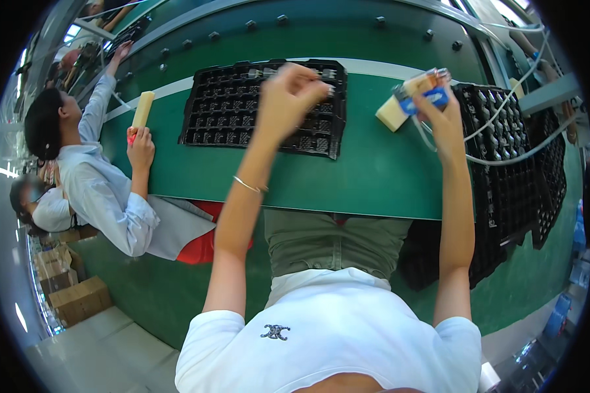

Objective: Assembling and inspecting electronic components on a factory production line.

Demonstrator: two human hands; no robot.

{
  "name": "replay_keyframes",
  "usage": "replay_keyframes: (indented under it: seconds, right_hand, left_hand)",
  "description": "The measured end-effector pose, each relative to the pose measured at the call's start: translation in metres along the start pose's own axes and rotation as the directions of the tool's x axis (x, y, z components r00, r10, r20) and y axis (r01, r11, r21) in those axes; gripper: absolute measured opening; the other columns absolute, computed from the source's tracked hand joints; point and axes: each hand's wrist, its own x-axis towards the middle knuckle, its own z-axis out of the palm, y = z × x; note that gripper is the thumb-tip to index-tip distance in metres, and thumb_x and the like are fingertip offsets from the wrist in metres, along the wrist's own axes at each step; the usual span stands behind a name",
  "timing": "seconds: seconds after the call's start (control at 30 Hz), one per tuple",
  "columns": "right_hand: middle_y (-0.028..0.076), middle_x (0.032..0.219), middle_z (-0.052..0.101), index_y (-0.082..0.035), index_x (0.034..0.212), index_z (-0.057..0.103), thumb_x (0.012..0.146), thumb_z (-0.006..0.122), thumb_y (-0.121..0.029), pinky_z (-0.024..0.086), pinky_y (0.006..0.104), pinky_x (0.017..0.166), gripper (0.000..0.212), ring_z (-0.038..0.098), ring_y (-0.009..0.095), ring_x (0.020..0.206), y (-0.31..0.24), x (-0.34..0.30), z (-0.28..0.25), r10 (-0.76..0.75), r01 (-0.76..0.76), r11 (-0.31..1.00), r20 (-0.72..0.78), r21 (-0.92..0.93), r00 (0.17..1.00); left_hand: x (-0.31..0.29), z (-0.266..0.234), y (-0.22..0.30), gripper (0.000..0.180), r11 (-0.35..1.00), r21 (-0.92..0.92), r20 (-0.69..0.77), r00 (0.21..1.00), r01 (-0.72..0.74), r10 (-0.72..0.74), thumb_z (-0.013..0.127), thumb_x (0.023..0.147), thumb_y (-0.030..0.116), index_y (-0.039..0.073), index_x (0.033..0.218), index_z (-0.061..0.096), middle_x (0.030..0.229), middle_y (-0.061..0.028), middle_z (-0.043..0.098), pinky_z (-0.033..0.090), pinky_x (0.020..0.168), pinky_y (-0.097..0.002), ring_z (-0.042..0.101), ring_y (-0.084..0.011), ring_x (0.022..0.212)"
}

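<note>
My left hand (290, 98) is raised over the black compartment tray (226, 108) on the green table. Its fingers are pinched together and slightly blurred; what they hold, if anything, I cannot make out. A few small metallic parts (259, 73) show along the tray's far row. To the right of the tray, my right hand (442, 111) grips a cream block-shaped tool (391, 114) with a blue band and a shiny metal piece at its upper end. The tool is tilted above the table, near a pale cable.
At right, more black trays (498, 131) hold rows of silvery parts, with pale tubes (537, 147) looping across them. On my left a co-worker (105, 177) holds a similar cream block (143, 108). Small dark pieces (282, 19) lie spaced along the green strip beyond the table.
</note>
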Motion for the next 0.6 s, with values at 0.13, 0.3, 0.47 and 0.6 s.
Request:
replay_keyframes:
  seconds: [0.13, 0.3, 0.47, 0.6]
  right_hand:
    - [0.004, 0.091, 0.065, 0.001, 0.113, 0.059, 0.081, 0.073, -0.016, 0.049, 0.0231, 0.069, 0.039, 0.060, 0.008, 0.078, 0.022, 0.023, -0.027, -0.356, 0.233, 0.840, -0.174, -0.489, 0.918]
    - [0.004, 0.080, 0.062, 0.001, 0.114, 0.060, 0.077, 0.075, -0.016, 0.046, 0.0233, 0.063, 0.043, 0.055, 0.007, 0.067, 0.028, 0.010, -0.022, -0.301, 0.181, 0.767, -0.097, -0.615, 0.949]
    - [0.003, 0.072, 0.053, 0.001, 0.112, 0.061, 0.075, 0.076, -0.020, 0.038, 0.0249, 0.053, 0.045, 0.042, 0.008, 0.058, 0.039, 0.000, -0.012, -0.355, 0.241, 0.727, -0.052, -0.643, 0.933]
    - [0.005, 0.073, 0.055, -0.002, 0.114, 0.063, 0.074, 0.077, -0.025, 0.040, 0.0271, 0.055, 0.048, 0.046, 0.012, 0.058, 0.044, 0.003, -0.012, -0.355, 0.221, 0.701, -0.063, -0.678, 0.933]
  left_hand:
    - [0.028, -0.061, -0.044, 0.041, 0.618, 0.759, -0.247, 0.969, 0.204, -0.017, 0.069, 0.079, 0.046, 0.005, 0.086, 0.065, 0.078, -0.0143, 0.068, 0.051, 0.068, -0.0417, 0.067, -0.0306, 0.078]
    - [0.042, -0.067, -0.075, 0.042, 0.539, 0.794, -0.274, 0.957, 0.281, -0.096, 0.067, 0.080, 0.049, 0.006, 0.084, 0.065, 0.080, -0.0148, 0.069, 0.052, 0.069, -0.0439, 0.067, -0.0340, 0.080]
    - [0.048, -0.067, -0.082, 0.040, 0.566, 0.768, -0.287, 0.951, 0.298, -0.112, 0.067, 0.080, 0.047, 0.007, 0.083, 0.067, 0.082, -0.0149, 0.069, 0.052, 0.071, -0.0449, 0.067, -0.0349, 0.082]
    - [0.051, -0.066, -0.085, 0.032, 0.581, 0.763, -0.295, 0.952, 0.283, -0.077, 0.068, 0.077, 0.039, 0.007, 0.079, 0.067, 0.083, -0.0158, 0.069, 0.052, 0.073, -0.0465, 0.067, -0.0365, 0.082]
